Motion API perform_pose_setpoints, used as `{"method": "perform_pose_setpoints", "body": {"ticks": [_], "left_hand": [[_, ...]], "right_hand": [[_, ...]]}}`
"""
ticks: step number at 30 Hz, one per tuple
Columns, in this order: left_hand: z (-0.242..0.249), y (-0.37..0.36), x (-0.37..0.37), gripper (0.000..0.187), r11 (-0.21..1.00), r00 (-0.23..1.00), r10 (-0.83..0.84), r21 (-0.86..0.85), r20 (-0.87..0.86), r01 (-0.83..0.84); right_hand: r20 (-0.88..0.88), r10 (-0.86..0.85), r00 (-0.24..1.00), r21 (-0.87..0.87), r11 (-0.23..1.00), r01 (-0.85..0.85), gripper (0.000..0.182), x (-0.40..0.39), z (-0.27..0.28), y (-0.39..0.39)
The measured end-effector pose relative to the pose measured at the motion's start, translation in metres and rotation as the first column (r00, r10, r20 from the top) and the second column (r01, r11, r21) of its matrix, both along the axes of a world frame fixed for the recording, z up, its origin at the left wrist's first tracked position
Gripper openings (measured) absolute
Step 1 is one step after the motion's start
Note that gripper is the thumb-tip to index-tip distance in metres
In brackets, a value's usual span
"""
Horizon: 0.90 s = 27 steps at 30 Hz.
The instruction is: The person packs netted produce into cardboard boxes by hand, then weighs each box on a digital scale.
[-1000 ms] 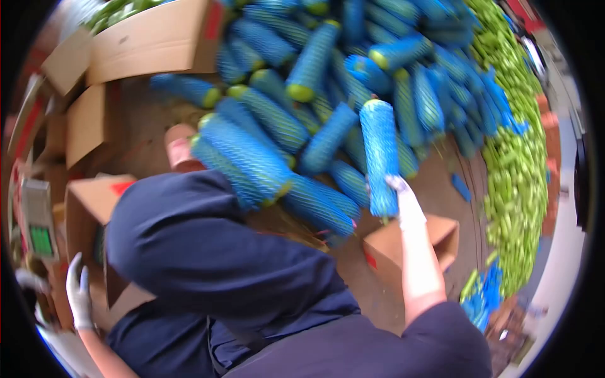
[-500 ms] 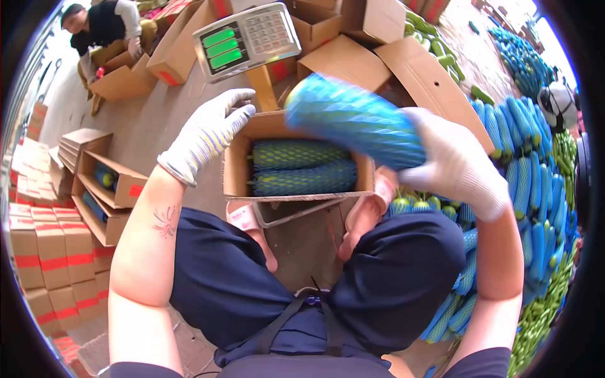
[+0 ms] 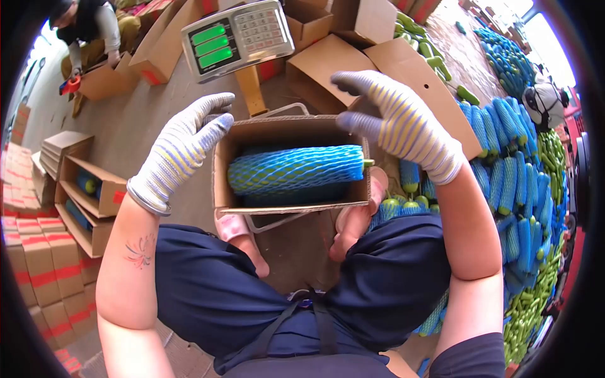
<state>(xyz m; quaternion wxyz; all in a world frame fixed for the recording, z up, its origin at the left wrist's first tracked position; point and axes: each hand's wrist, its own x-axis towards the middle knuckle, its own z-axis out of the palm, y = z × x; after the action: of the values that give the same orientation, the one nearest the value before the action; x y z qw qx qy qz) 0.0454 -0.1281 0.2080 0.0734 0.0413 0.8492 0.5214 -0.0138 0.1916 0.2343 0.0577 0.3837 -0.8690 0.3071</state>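
A cardboard box (image 3: 222, 200) stands between my feet. Inside it, a long green gourd in a blue foam net (image 3: 295, 169) lies crosswise, stem to the right, on top of other netted gourds that are mostly hidden. My left hand (image 3: 183, 148), in a striped knit glove, hovers at the box's upper left corner, thumb and fingers apart and holding nothing. Above the right end of the box, my right hand (image 3: 403, 123) is gloved too, its fingers spread around nothing and slightly blurred.
Beyond the box a scale display (image 3: 238, 39) rises on a post. Rows of netted gourds (image 3: 520, 183) and bare green ones (image 3: 529, 315) lie to the right. Stacked boxes (image 3: 53, 264) stand at left. A person (image 3: 94, 38) handles a box with a red tape dispenser (image 3: 72, 84).
My right hand has let go of the netted gourd, which now lies in the box over the others. That hand has risen and opened. The co-worker has bent lower over their box.
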Motion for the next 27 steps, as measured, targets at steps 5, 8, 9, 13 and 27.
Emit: {"method": "perform_pose_setpoints", "body": {"ticks": [5,8,9,13,27], "left_hand": [[0.008,0.026,-0.001,0.046,0.995,0.995,-0.097,0.025,-0.005,0.097],[-0.004,0.036,-0.004,0.045,0.988,0.986,-0.139,-0.078,-0.087,0.132],[-0.009,0.039,-0.005,0.045,0.979,0.979,-0.157,-0.151,-0.127,0.138],[-0.014,0.060,-0.005,0.048,0.927,0.937,-0.318,-0.254,-0.141,0.277],[-0.050,0.095,-0.004,0.086,0.701,0.893,-0.449,-0.637,-0.044,0.321]], "right_hand": [[0.089,-0.132,0.987,0.068,0.990,0.126,0.044,0.009,0.004,0.036],[0.052,-0.112,0.992,0.208,0.973,0.099,0.042,0.015,-0.005,0.043],[0.064,-0.125,0.990,0.253,0.962,0.105,0.042,0.019,-0.006,0.043],[0.113,-0.196,0.974,0.428,0.895,0.130,0.044,0.026,-0.015,0.047],[0.147,-0.168,0.975,0.501,0.862,0.073,0.039,0.025,-0.037,0.062]]}}
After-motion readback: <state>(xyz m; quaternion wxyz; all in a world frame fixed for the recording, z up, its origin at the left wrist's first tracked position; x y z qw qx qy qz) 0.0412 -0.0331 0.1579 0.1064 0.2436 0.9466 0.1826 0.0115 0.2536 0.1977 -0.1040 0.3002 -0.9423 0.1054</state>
